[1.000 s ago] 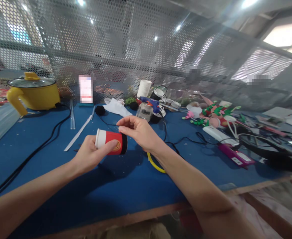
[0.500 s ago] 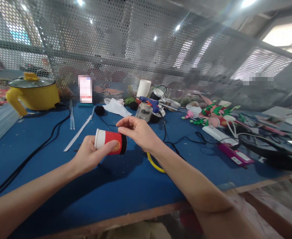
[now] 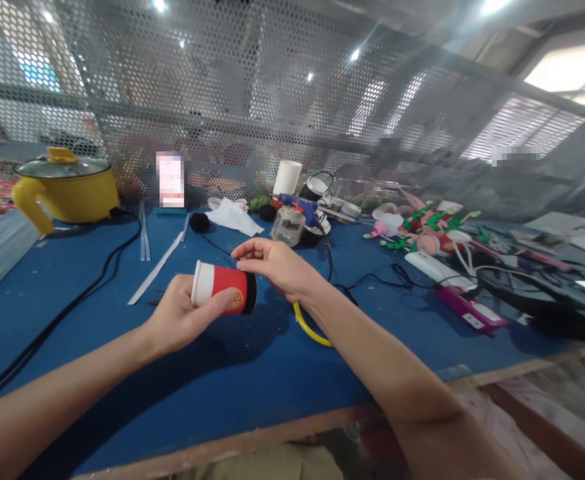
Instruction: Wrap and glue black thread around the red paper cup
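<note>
Just left of the frame's centre, the left hand [image 3: 180, 319] wraps a red paper cup [image 3: 221, 296] from below, thumb across its side, so the cup lies sideways above the blue table [image 3: 122, 373] with its white rim pointing left and its dark bottom turned to the right hand. The right hand [image 3: 277, 267] meets that bottom end with thumb and forefinger pinched narrow at the cup's upper edge; whether they grip something thin there is too small to tell. Tipping the cup this way puts its base within easy reach of the pinching fingers. Under the right wrist a yellow ring [image 3: 308, 328] lies on the table. Farther up at centre, a blue glue gun [image 3: 298, 206] rests beside a white cup stack [image 3: 287, 178]. A yellow pot [image 3: 65, 189] stands at the upper left.
</note>
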